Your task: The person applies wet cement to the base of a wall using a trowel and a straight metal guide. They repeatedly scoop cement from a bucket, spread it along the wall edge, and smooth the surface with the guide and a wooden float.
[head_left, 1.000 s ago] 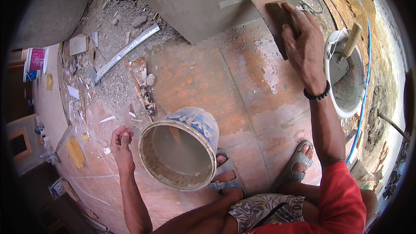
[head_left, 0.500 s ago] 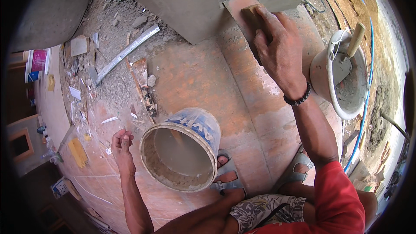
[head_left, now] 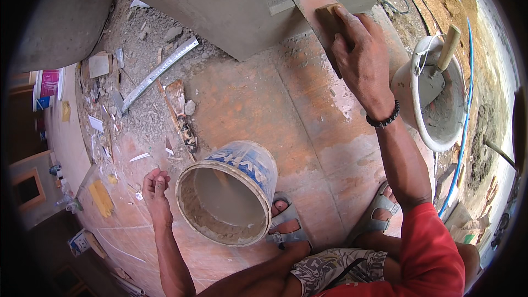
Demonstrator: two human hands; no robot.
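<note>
My right hand [head_left: 363, 58] grips the brown handle of a plastering float [head_left: 316, 8]. Its flat plate is tilted, with its far end at the lower part of a grey plastered wall [head_left: 231, 16]. The face of the plate turned to the wall is hidden. At the left, my left hand [head_left: 158, 187] hovers with its fingers curled in toward the thumb and nothing visible in them. Beside it stands a white and blue bucket [head_left: 258, 159] with murky grey water inside, a thin stick-like shape showing in it.
On my right, a pale bucket [head_left: 404, 85] holds grey mortar and a wooden-handled trowel [head_left: 450, 47]. A blue hose [head_left: 467, 104] runs past it. Rubble, a metal strip [head_left: 159, 71] and a yellow sponge-like block [head_left: 100, 198] lie at the left. My sandalled feet flank the floor joint.
My right hand and the float have shifted a little to the right along the wall. My left hand keeps nearly the same place, and the view has moved slightly.
</note>
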